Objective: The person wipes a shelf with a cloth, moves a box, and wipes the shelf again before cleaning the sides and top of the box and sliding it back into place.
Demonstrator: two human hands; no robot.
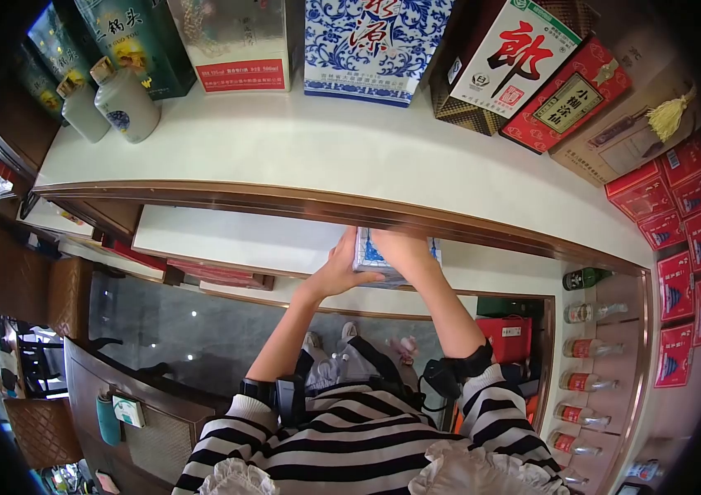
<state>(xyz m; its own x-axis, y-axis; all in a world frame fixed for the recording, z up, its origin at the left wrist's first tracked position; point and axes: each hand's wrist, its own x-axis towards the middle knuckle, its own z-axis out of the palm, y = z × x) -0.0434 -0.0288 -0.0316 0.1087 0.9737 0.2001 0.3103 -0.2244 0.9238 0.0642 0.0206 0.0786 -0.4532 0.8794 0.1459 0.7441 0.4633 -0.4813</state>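
A blue-and-white patterned box [369,255] is between my two hands at the lower shelf, just below the edge of the upper shelf. My left hand [340,271] is closed on its left side, with the thumb along the lower edge. My right hand [404,251] reaches over the top and right side of the box, gripping it. The upper shelf's edge hides the box's far end and some of my right fingers.
The upper shelf [268,148] overhangs my hands. Liquor boxes, among them a blue floral one [367,58], and two white bottles [126,103] stand on it. Glass bottles [590,346] line the right. A dark cabinet [132,404] stands at lower left.
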